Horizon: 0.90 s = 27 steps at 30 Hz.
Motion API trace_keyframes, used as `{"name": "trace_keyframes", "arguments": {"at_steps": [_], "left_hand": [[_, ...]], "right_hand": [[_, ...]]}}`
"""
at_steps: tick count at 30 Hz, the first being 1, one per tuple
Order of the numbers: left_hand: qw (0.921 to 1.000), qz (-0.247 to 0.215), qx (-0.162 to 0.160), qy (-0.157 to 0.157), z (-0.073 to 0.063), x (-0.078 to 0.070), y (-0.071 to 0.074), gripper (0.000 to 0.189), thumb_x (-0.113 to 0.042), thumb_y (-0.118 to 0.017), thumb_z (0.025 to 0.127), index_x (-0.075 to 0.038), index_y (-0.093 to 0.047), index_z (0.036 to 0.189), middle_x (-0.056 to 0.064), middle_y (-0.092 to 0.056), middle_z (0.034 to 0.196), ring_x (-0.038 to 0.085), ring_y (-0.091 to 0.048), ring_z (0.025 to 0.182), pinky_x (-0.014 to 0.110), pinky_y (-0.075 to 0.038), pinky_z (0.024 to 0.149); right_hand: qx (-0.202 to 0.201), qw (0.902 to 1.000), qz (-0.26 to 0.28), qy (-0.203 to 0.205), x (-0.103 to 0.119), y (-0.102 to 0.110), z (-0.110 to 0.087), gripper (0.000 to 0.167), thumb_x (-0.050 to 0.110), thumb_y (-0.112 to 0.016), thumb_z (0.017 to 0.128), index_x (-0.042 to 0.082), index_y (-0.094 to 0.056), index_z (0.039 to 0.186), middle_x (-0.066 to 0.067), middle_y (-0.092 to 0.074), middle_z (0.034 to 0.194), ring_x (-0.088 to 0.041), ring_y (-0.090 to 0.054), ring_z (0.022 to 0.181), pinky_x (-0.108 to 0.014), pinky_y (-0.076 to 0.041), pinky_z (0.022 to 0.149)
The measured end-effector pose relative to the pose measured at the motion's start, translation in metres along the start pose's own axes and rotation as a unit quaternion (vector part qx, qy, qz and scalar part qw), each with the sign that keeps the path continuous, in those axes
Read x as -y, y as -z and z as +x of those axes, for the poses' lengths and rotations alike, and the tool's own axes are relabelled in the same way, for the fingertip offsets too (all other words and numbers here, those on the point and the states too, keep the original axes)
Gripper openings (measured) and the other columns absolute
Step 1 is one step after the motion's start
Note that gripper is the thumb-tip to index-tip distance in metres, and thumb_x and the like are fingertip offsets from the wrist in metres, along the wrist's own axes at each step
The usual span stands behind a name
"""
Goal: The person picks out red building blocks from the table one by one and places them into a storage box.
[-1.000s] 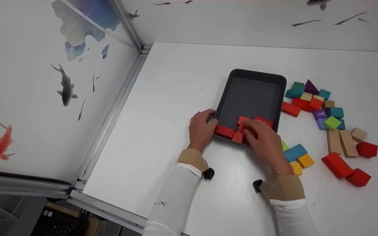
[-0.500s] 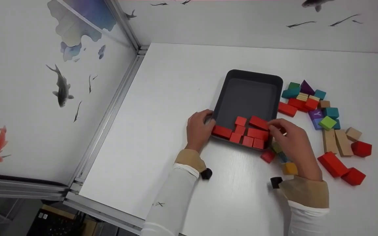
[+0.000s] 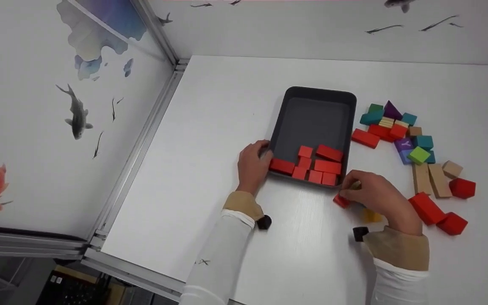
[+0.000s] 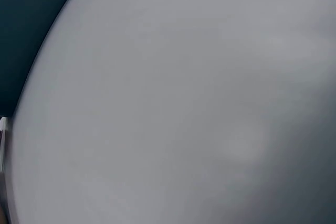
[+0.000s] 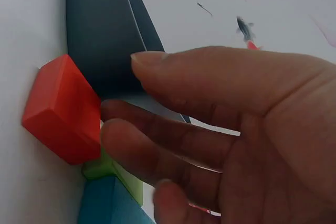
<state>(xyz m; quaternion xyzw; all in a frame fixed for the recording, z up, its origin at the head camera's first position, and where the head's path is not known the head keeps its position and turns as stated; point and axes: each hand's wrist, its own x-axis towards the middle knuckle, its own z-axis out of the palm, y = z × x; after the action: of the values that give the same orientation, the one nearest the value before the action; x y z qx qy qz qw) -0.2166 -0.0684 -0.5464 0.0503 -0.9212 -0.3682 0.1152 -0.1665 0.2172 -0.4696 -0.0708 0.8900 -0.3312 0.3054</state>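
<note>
A dark grey baking tray (image 3: 316, 91) lies on the table with several red wooden blocks (image 3: 328, 166) gathered at its near end. At the tray's left rim, my left hand (image 3: 252, 167) holds the edge with curled fingers. Just outside the near right corner is a red block (image 5: 63, 111). My right hand (image 3: 375, 192) is over it, fingertips right at its side. In the right wrist view the thumb (image 5: 149, 64) stands apart from the fingers, and nothing is between them. The left wrist view shows pale surface and a dark tray wall (image 4: 31, 30), no fingers.
Right of the tray lies a loose group of coloured blocks, including a purple triangle (image 3: 392, 111), a lime block (image 3: 419, 155) and plain wood planks (image 3: 422, 180). Larger red blocks (image 3: 426, 207) sit nearer. A yellow block (image 3: 372, 215) and a blue block (image 5: 107, 200) are beneath my right hand.
My right hand has left the red blocks inside the tray, moved right to the upper one, then come down toward the red block outside the corner. My left hand stays at the rim.
</note>
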Motion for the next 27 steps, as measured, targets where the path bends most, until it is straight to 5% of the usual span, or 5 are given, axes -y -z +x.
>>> {"name": "trace_keyframes", "arguments": {"at_steps": [8, 18, 27], "left_hand": [[0.9999, -0.006, 0.001, 0.013, 0.002, -0.002, -0.001, 0.029, -0.029, -0.053, 0.081, -0.025, -0.061, 0.109, -0.011, -0.059, 0.1, 0.006, -0.049, 0.094, 0.027, -0.039, 0.084], [0.9999, -0.013, -0.005, 0.01, 0.001, 0.0, 0.0, 0.028, -0.026, -0.052, 0.082, -0.024, -0.062, 0.107, -0.009, -0.059, 0.098, 0.006, -0.051, 0.092, 0.027, -0.041, 0.082], [0.9998, -0.017, -0.008, 0.009, 0.001, 0.001, -0.002, 0.027, -0.026, -0.052, 0.082, -0.024, -0.062, 0.107, -0.01, -0.059, 0.098, 0.005, -0.051, 0.092, 0.026, -0.042, 0.082]], "right_hand": [[-0.006, 0.9999, 0.007, -0.004, 0.001, -0.003, 0.006, 0.044, 0.036, -0.072, 0.071, 0.013, -0.048, 0.101, -0.01, -0.042, 0.103, -0.025, -0.045, 0.087, -0.03, -0.045, 0.064], [-0.039, 0.9992, -0.009, -0.003, -0.006, -0.006, 0.009, 0.043, 0.032, -0.072, 0.072, 0.014, -0.05, 0.104, -0.017, -0.024, 0.129, -0.032, -0.043, 0.1, -0.042, -0.046, 0.075], [-0.076, 0.9959, 0.038, -0.03, -0.014, -0.004, 0.013, 0.036, 0.025, -0.063, 0.081, 0.014, -0.05, 0.113, -0.012, -0.041, 0.115, -0.03, -0.042, 0.099, -0.045, -0.043, 0.081]]}}
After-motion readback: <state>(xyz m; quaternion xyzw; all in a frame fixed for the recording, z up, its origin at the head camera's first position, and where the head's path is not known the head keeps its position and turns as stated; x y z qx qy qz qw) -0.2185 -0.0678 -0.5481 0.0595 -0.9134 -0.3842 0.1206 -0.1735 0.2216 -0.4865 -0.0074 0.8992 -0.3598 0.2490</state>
